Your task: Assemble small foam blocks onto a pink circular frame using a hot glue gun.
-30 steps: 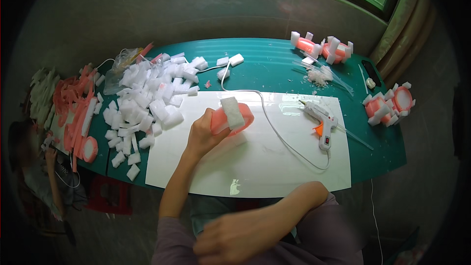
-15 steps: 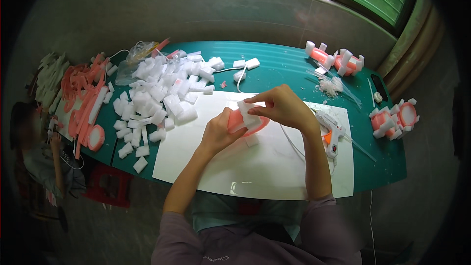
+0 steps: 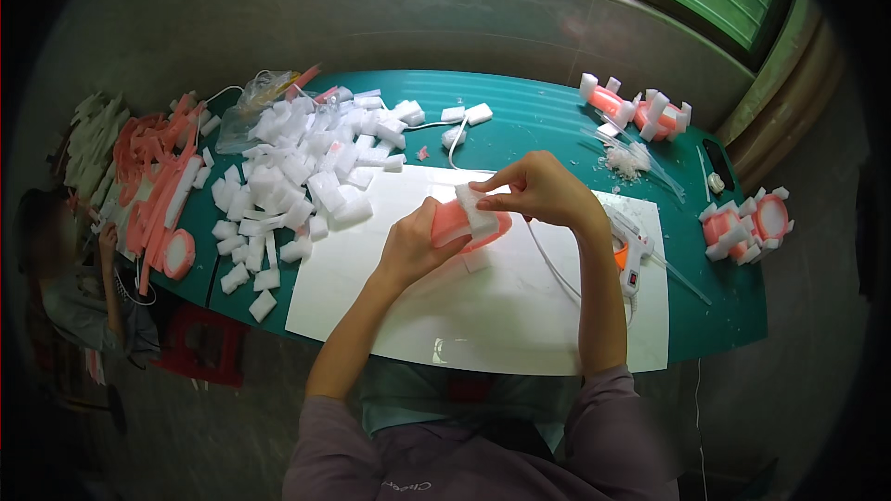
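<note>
My left hand (image 3: 414, 239) is closed around the side of a pink foam ring (image 3: 450, 221), held tilted just over the white board. Thumb and fingertips of my right hand (image 3: 540, 191) pinch a white foam block (image 3: 477, 214) against the ring's outer band. The block lies across the band, touching it; whether it is stuck there I cannot tell. Beside my right forearm, a white hot glue gun (image 3: 635, 258) with an orange part rests on the board.
A heap of white foam blocks (image 3: 297, 167) covers the left of the green table (image 3: 520, 97). Pink foam strips (image 3: 158, 176) lie farther left, near a seated person (image 3: 74, 288). Finished-looking pink rings with white blocks (image 3: 661, 117) stand at right, near clear glue sticks (image 3: 661, 172). A cable (image 3: 552, 269) crosses the white board (image 3: 371, 315).
The white block has turned slightly and sits flatter across the ring. My right fingers have shifted a little with it, while my left hand keeps its grip. The whole view has shifted slightly.
</note>
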Motion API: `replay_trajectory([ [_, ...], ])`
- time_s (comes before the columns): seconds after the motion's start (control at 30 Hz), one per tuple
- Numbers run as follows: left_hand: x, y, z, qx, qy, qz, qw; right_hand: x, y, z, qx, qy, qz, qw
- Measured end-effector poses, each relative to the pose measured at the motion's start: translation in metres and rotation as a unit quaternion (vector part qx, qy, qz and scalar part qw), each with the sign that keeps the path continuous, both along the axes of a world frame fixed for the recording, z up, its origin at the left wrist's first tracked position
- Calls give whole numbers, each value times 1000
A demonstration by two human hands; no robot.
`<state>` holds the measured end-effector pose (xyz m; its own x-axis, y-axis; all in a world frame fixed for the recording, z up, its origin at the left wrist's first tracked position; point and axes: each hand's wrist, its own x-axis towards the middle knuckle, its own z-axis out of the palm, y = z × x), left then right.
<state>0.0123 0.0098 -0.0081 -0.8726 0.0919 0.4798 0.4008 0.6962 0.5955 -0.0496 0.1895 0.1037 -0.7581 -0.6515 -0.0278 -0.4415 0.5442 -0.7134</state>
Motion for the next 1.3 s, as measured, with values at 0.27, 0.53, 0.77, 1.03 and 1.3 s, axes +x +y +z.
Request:
replay_trajectory([
  [0.27,1,1,0,3,3,0,1000,-2,2,-5,-7,18,15,1000],
  [0.53,0,1,0,7,3,-4,1000,2,1,-8,4,96,17,995],
  [0.77,-2,-1,-1,17,-5,-4,1000,3,-1,-18,-8,123,6,992],
  [1.03,-1,0,-1,12,5,-7,1000,6,2,-8,23,93,18,995],
  [1.3,-1,-1,0,13,-3,-3,1000,12,1,-11,36,129,28,991],
])
